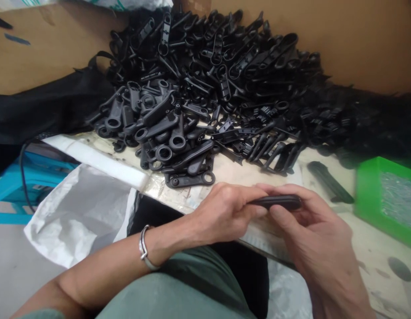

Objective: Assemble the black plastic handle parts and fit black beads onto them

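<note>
Between my two hands is a slim black plastic part (281, 202), held level over the table's front edge. My left hand (228, 212) pinches its left end between thumb and fingers. The fingers of my right hand (313, 221) wrap around its right end, the thumb pressed along the near side. My fingers cover both of its ends. Just beyond my left hand lies a black lever-shaped part with a ring end (192, 179), at the front of a heap of similar black parts (172, 128).
A green bin (371, 190) of small clear or silvery pieces stands at the right. Near it lies a dark tool-like object (330, 181), blurred. Cardboard walls (351, 40) back the heap. A white sack (82, 212) and a blue stool (36, 177) are at the left.
</note>
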`<state>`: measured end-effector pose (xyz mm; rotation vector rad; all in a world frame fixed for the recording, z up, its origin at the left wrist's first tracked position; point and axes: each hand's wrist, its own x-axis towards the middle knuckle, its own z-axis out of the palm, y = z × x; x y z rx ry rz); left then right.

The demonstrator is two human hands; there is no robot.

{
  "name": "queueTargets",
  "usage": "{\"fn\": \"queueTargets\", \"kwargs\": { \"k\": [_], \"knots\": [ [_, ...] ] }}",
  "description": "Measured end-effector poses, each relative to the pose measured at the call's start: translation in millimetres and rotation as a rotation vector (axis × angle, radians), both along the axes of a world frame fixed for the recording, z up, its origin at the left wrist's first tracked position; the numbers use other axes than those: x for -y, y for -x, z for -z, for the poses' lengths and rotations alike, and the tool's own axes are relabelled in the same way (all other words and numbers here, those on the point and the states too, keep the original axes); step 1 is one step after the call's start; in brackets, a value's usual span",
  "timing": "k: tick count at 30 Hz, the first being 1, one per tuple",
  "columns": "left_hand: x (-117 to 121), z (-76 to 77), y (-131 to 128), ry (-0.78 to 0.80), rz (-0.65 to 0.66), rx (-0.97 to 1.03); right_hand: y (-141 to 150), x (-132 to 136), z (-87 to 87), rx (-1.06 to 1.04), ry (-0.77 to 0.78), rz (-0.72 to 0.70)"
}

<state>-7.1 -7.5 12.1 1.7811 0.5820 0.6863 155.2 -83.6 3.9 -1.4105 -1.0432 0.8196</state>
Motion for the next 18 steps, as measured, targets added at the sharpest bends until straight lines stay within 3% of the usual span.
{"fn": "queueTargets", "kwargs": {
  "k": [7, 13, 18],
  "knots": [
    [-2, 9.3, 2, -0.181, 0.012, 0.003, 4, 1, -3.8, 0.15, -0.052, 0.042],
    [-4, 17.3, -1, -0.077, -0.008, 0.047, 2, -5, -1.1, 0.101, -0.034, 0.02],
    [-4, 15.3, 0, 0.036, 0.004, 0.113, -6, -3, 6.3, -0.12, 0.03, -0.106]
  ]
}}
